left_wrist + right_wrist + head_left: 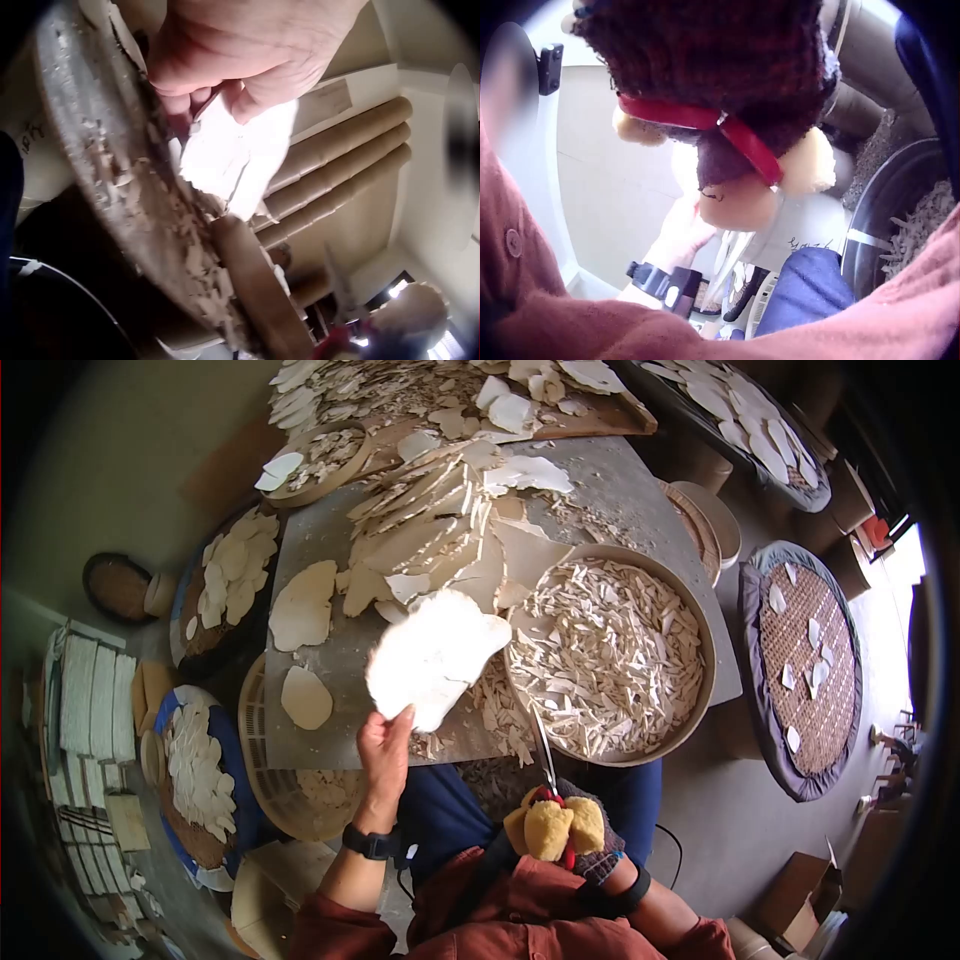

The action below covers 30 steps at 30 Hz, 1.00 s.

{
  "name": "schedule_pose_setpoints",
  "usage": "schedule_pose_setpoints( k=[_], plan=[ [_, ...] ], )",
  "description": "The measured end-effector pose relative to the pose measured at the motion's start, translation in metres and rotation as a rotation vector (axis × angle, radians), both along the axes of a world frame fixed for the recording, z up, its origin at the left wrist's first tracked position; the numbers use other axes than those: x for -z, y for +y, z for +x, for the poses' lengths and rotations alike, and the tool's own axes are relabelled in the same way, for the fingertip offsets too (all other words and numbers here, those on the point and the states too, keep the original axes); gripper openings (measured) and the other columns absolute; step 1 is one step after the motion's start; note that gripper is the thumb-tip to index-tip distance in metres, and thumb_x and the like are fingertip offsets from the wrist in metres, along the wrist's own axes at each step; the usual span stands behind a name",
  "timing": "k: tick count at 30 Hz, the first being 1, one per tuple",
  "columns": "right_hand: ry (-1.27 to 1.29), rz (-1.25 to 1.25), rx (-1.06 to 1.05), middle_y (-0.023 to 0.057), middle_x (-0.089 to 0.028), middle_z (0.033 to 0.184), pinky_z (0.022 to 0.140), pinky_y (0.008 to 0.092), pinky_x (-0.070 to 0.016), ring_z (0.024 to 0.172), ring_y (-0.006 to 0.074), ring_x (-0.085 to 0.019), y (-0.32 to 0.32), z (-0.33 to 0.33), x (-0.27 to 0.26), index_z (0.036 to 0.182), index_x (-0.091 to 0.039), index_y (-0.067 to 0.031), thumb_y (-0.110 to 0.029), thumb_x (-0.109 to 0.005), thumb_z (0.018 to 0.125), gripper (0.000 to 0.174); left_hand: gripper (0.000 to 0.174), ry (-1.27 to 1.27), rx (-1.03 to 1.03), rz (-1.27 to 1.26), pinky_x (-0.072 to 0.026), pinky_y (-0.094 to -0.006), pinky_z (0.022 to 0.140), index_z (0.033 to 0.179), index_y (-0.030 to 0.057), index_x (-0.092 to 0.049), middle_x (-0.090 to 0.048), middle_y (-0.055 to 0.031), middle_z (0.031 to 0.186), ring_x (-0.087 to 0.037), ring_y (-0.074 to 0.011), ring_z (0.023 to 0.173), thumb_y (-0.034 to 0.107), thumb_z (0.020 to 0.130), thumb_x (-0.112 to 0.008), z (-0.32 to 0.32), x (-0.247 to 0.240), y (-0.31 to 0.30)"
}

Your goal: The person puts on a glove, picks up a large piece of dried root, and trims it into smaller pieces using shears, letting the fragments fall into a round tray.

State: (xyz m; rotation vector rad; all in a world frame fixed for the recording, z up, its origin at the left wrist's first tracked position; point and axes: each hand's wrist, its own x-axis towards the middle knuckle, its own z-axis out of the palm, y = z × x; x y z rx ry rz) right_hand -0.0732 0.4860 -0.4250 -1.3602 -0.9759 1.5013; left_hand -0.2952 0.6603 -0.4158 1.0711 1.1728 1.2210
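Observation:
In the head view my bare left hand (385, 760) pinches the lower edge of a thin, white, irregular flat sheet (437, 650). The sheet looks overexposed and overlaps the table's front part. The left wrist view shows the thumb and fingers of this hand (259, 49) on the sheet (238, 150). Low in front of the body, my right hand (592, 845) wears a dark knitted glove with yellow foam finger covers (549, 832). It grips red-handled scissors (545, 750), whose blades point up toward the tray. Red handles (667, 114) cross the gloved fingers in the right wrist view.
A round tray (706, 680) heaped with cut strips stands right of the sheet. Behind is a pile of broken sheets (430, 530). Loose sheets (303, 605) lie on the grey table (640, 480) at left. A woven round rack (810, 630) stands at right, a basket (255, 760) at left.

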Motion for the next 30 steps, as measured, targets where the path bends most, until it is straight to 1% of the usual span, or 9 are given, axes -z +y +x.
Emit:
schedule_pose_setpoints(
  k=[3, 8, 11, 13, 16, 18, 23, 26, 30],
  plan=[
    [-0.054, 0.124, -0.016, 0.0126, -0.063, 0.094, 0.077, 0.0360, -0.0513, 0.088, 0.0300, -0.063, -0.004, 0.000, 0.006, 0.105, -0.054, -0.0061, -0.016, -0.066, 0.080, 0.029, 0.027, -0.118, 0.062, -0.028, -0.0448, -0.0275, 0.088, 0.116, -0.0021, -0.050, -0.058, -0.0092, 0.114, -0.055, -0.0120, 0.100, 0.006, 0.091, -0.056, 0.006, -0.051, -0.019],
    [1.603, -0.022, 0.312, 0.0151, -0.061, 0.111, 0.092, 0.0382, -0.0479, 0.102, 0.0240, -0.060, -0.008, -0.012, 0.027, 0.115, -0.053, 0.0046, -0.007, -0.050, 0.091, 0.026, 0.050, -0.083, 0.164, -0.136, -0.0364, -0.0348, 0.100, 0.133, -0.0001, -0.034, -0.047, -0.0131, 0.131, -0.046, -0.0195, 0.118, -0.002, 0.086, -0.053, 0.021, -0.080, -0.067],
    [1.808, 0.079, 0.198, 0.0167, -0.056, 0.121, 0.098, 0.0380, -0.0438, 0.111, 0.0255, -0.056, -0.004, -0.008, 0.017, 0.123, -0.047, 0.0049, -0.011, -0.048, 0.093, 0.033, 0.052, -0.024, 0.181, -0.103, -0.0370, -0.0330, 0.099, 0.131, -0.0006, -0.033, -0.048, -0.0128, 0.127, -0.048, -0.0186, 0.114, -0.001, 0.085, -0.056, 0.035, -0.072, -0.088],
    [0.839, -0.005, 0.197, 0.0126, -0.048, 0.132, 0.104, 0.0371, -0.0369, 0.120, 0.0244, -0.048, -0.019, -0.003, 0.022, 0.131, -0.042, -0.0019, -0.030, -0.047, 0.093, 0.047, 0.049, -0.027, 0.209, -0.106, -0.0384, -0.0321, 0.098, 0.129, -0.0021, -0.033, -0.049, -0.0134, 0.124, -0.049, -0.0172, 0.112, 0.000, 0.086, -0.057, 0.041, -0.070, -0.095],
    [0.175, 0.196, 0.034, 0.0088, -0.047, 0.132, 0.102, 0.0303, -0.0377, 0.121, 0.0188, -0.045, -0.039, 0.018, 0.017, 0.135, -0.037, -0.0060, -0.031, -0.040, 0.096, 0.046, 0.045, -0.018, 0.274, -0.090, -0.0443, -0.0322, 0.093, 0.127, -0.0010, -0.035, -0.051, -0.0141, 0.123, -0.055, -0.0186, 0.107, 0.002, 0.087, -0.058, 0.048, -0.071, -0.094],
    [0.482, 0.406, 0.005, 0.0095, -0.053, 0.122, 0.093, 0.0295, -0.0448, 0.111, 0.0179, -0.052, -0.028, 0.022, 0.041, 0.128, -0.042, -0.0061, -0.028, -0.040, 0.096, 0.039, 0.056, -0.017, 0.280, -0.026, -0.0440, -0.0307, 0.092, 0.135, -0.0012, -0.028, -0.049, -0.0142, 0.128, -0.052, -0.0167, 0.111, 0.003, 0.087, -0.057, 0.043, -0.051, -0.088],
    [1.279, -0.092, 0.330, 0.0201, -0.063, 0.094, 0.083, 0.0518, -0.0501, 0.088, 0.0361, -0.062, -0.027, 0.019, 0.037, 0.101, -0.059, 0.0054, -0.034, -0.049, 0.086, 0.043, 0.076, 0.316, 0.262, 0.210, -0.0279, -0.0302, 0.106, 0.145, 0.0010, -0.020, -0.025, -0.0122, 0.148, -0.029, -0.0165, 0.132, 0.004, 0.082, -0.063, 0.034, -0.068, -0.050],
    [1.354, -0.463, 0.450, 0.0137, -0.064, 0.095, 0.077, 0.0458, -0.0525, 0.087, 0.0318, -0.063, -0.030, 0.023, 0.011, 0.103, -0.058, 0.0004, -0.027, -0.059, 0.083, 0.034, 0.077, 0.203, 0.248, 0.149, -0.0281, -0.0345, 0.108, 0.143, 0.0029, -0.025, -0.035, -0.0134, 0.142, -0.033, -0.0210, 0.131, 0.004, 0.078, -0.065, 0.034, -0.051, -0.039],
    [0.136, 0.042, 0.000, 0.0113, -0.064, 0.098, 0.084, 0.0357, -0.0498, 0.094, 0.0273, -0.062, -0.031, 0.019, 0.027, 0.110, -0.056, -0.0051, -0.018, -0.069, 0.077, 0.038, 0.075, 0.017, 0.327, 0.022, -0.0326, -0.0354, 0.106, 0.142, 0.0040, -0.027, -0.040, -0.0125, 0.137, -0.041, -0.0219, 0.126, -0.001, 0.076, -0.063, 0.038, -0.065, -0.031]
  ],
)
